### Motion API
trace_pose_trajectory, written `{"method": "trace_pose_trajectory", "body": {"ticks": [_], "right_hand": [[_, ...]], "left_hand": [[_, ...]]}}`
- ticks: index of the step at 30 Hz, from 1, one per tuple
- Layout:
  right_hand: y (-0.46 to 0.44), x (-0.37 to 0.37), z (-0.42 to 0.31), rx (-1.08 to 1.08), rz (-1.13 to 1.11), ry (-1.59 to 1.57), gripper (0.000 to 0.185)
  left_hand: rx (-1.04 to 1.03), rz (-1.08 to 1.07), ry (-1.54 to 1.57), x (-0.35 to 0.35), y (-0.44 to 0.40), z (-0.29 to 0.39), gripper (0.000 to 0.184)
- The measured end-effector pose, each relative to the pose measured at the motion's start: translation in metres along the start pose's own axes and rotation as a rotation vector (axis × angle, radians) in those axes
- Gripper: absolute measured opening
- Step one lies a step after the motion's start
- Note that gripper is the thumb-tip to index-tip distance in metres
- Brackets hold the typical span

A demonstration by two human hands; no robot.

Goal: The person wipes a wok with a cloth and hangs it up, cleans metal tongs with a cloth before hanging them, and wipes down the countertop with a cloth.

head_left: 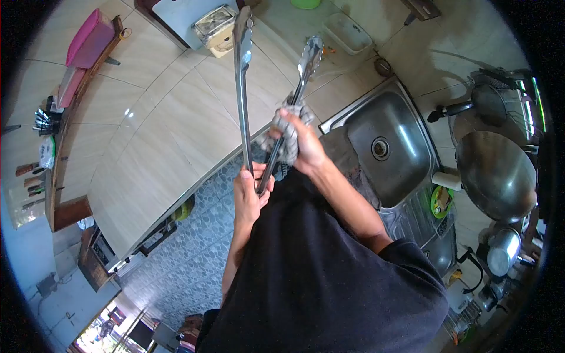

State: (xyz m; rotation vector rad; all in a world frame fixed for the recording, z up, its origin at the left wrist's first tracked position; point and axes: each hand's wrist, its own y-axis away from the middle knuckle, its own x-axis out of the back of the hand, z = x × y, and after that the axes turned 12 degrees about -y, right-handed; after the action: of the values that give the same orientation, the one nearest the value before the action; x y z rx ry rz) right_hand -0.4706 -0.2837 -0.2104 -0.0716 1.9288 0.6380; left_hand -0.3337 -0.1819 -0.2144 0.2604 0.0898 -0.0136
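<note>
A pair of long metal tongs (242,88) is spread wide in front of me, its scalloped tips pointing away. My left hand (250,191) is closed around the tongs near the hinge end. My right hand (306,144) grips a crumpled grey-and-white cloth (288,135), which is wrapped around the right arm of the tongs about midway along. The cloth and the right fingers look slightly blurred. Above the cloth, the scalloped tip of that arm shows bare.
A steel sink (391,135) lies to the right, with a dark cloth (347,156) over its near edge. The tiled counter (170,135) holds a lidded cream container (215,29) and a clear tray (348,33). A large wok (496,175) hangs at the far right. A wooden shelf (82,100) runs along the left.
</note>
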Motion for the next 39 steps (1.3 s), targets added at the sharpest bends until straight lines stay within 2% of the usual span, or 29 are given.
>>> {"method": "trace_pose_trajectory", "body": {"ticks": [3,5,9,11,12,14,15,17,20,22,23,24,26,27,29,30,32,34,37,39], "right_hand": [[-0.019,-0.001,-0.03,0.147,-0.023,-0.053,0.018],[-0.016,-0.016,-0.046,0.207,0.009,0.058,0.017],[-0.011,-0.019,-0.047,0.142,-0.061,0.12,0.02],[-0.006,-0.016,-0.032,0.069,-0.044,0.162,0.023],[-0.002,-0.015,-0.021,0.068,-0.134,0.205,0.023],[0.007,-0.014,-0.002,0.038,-0.122,0.239,0.021],[0.008,-0.006,0.006,-0.038,-0.096,0.219,0.022],[0.008,-0.003,0.012,-0.064,-0.087,0.25,0.022],[0.015,-0.002,0.018,-0.124,-0.103,0.299,0.023],[0.02,-0.005,0.025,-0.14,-0.084,0.39,0.025],[0.021,-0.001,0.031,-0.088,-0.154,0.395,0.027],[0.023,0.006,0.039,-0.074,-0.153,0.448,0.026],[0.028,0.008,0.05,-0.036,-0.208,0.528,0.024],[0.03,0.013,0.053,-0.102,-0.245,0.575,0.024],[0.033,0.022,0.056,-0.241,-0.288,0.642,0.025],[0.034,0.023,0.056,-0.244,-0.291,0.642,0.025],[0.036,0.022,0.054,-0.347,-0.265,0.464,0.03],[0.034,0.024,0.048,-0.422,-0.314,0.448,0.029],[0.032,0.023,0.034,-0.477,-0.382,0.566,0.027],[0.03,0.028,0.028,-0.481,-0.398,0.69,0.028]], "left_hand": [[0.042,-0.062,0.041,0.005,0.005,-0.01,0.061],[0.066,-0.086,0.097,0.007,0.005,-0.015,0.066],[0.168,-0.172,0.296,0.012,0.003,-0.008,0.065],[0.14,-0.162,0.379,0.01,-0.001,-0.007,0.064],[0.09,-0.139,0.371,0.01,-0.004,-0.01,0.06],[0.016,0.136,0.061,0.003,-0.01,-0.009,0.063],[0.001,0.255,0.099,0.004,-0.015,-0.018,0.062],[-0.066,0.297,-0.05,0.01,-0.02,-0.012,0.062],[-0.15,0.187,0.071,0.017,-0.027,-0.006,0.058],[-0.133,0.281,0.146,0.013,-0.028,-0.003,0.051],[-0.121,0.338,0.154,0.011,-0.029,-0.002,0.049],[-0.207,0.302,0.169,0.011,-0.034,-0.002,0.046],[-0.195,0.339,0.171,0.011,-0.038,0.007,0.042],[-0.201,0.412,0.19,0.009,-0.04,0.014,0.04],[-0.388,0.429,0.214,0.013,-0.05,0.018,0.039],[-0.42,0.453,0.188,0.013,-0.052,0.023,0.035],[-0.455,0.487,0.124,0.012,-0.054,0.029,0.033],[-0.507,0.53,0.027,0.009,-0.057,0.028,0.03],[-0.524,0.557,-0.073,0.005,-0.056,0.025,0.032],[-0.473,0.546,-0.003,0.0,-0.056,0.023,0.043]]}}
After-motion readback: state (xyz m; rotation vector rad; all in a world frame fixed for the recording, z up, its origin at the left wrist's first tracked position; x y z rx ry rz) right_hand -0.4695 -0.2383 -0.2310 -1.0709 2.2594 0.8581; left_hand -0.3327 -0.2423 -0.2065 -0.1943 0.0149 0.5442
